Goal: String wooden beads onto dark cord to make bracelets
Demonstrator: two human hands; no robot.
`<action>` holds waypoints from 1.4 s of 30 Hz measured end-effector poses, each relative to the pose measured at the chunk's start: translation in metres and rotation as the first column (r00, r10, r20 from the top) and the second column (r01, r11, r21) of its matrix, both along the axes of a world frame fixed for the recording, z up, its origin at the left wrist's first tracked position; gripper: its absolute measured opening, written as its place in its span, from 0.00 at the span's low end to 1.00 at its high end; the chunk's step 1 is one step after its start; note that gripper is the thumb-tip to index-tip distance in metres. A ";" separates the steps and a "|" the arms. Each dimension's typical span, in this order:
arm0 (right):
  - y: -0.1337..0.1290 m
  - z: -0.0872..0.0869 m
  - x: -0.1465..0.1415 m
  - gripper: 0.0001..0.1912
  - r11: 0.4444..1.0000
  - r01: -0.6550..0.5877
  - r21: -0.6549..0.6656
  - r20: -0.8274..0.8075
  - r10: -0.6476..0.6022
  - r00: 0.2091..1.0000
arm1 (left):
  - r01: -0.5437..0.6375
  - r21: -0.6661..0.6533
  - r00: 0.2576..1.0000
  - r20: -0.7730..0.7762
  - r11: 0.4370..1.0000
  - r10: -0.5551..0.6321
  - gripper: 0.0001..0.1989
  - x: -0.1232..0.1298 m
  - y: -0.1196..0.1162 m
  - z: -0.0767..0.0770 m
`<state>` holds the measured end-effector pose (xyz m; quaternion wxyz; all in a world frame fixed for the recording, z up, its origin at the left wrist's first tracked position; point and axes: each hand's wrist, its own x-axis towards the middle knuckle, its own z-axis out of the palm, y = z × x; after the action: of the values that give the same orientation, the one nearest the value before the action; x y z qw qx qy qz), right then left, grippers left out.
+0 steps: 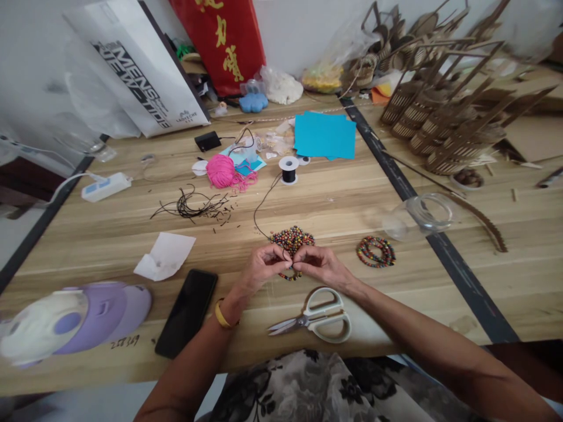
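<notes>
My left hand [267, 264] is closed in a pinch on a thin black cord [259, 203], which runs back to a white spool [288, 165] wound with the same black cord. Fingertip to fingertip with it, my right hand [323, 264] pinches at the same spot, apparently on the cord too; the fingers hide the exact grip. Just beyond both hands lies a pile of small multicoloured beads [294, 237]. A short curve of strung beads [290, 276] shows beneath the fingertips. Scissors [314, 316] with pale handles lie on the near side of my hands.
Coiled bead strands [376, 252] lie right of my hands. Cut black cord pieces [193, 205], pink yarn [221, 171], white paper [165, 256] and a phone [187, 312] are leftward. Blue sheets [324, 136] lie behind; small woven baskets [435, 126] stand back right.
</notes>
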<state>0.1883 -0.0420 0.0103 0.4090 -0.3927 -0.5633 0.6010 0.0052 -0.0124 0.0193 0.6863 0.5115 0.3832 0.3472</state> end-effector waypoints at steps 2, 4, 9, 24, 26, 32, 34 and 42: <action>0.000 -0.001 0.000 0.14 1.000 0.001 0.000 0.007 -0.001 1.000 | 0.007 0.040 1.000 -0.007 0.999 -0.007 0.12 0.001 0.000 0.000; 0.000 -0.002 0.001 0.14 1.000 -0.004 0.000 0.018 0.004 1.000 | 0.020 0.072 0.999 -0.029 0.997 -0.018 0.12 0.001 0.000 0.000; 0.000 -0.001 0.002 0.14 0.999 -0.011 0.036 0.120 0.007 0.993 | 0.053 0.132 0.992 -0.122 0.990 -0.037 0.10 0.001 -0.001 0.002; -0.003 -0.003 0.003 0.04 0.960 -0.024 0.277 0.334 -0.073 0.940 | 0.124 0.203 0.955 -0.289 0.971 -0.062 0.04 -0.002 -0.001 0.002; -0.004 -0.004 0.003 0.03 0.946 -0.029 0.322 0.354 -0.092 0.931 | 0.124 0.172 0.960 -0.271 0.977 -0.074 0.05 -0.003 -0.001 0.002; -0.006 -0.004 0.002 0.02 0.927 -0.007 0.375 0.349 -0.134 0.927 | 0.118 0.072 0.977 -0.184 0.990 -0.103 0.10 -0.005 0.002 -0.001; -0.006 -0.004 0.001 0.02 0.917 -0.001 0.398 0.339 -0.146 0.929 | 0.104 0.052 0.981 -0.169 0.993 -0.094 0.12 -0.005 0.003 -0.002; -0.006 -0.004 0.000 0.03 0.864 -0.026 0.503 0.315 -0.156 0.936 | 0.059 -0.031 0.994 -0.092 0.998 -0.061 0.16 -0.002 0.004 -0.003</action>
<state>0.1887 -0.0482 0.0064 0.4118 -0.3916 -0.7484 0.3421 0.0036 -0.0086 0.0163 0.6850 0.5286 0.4040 0.2969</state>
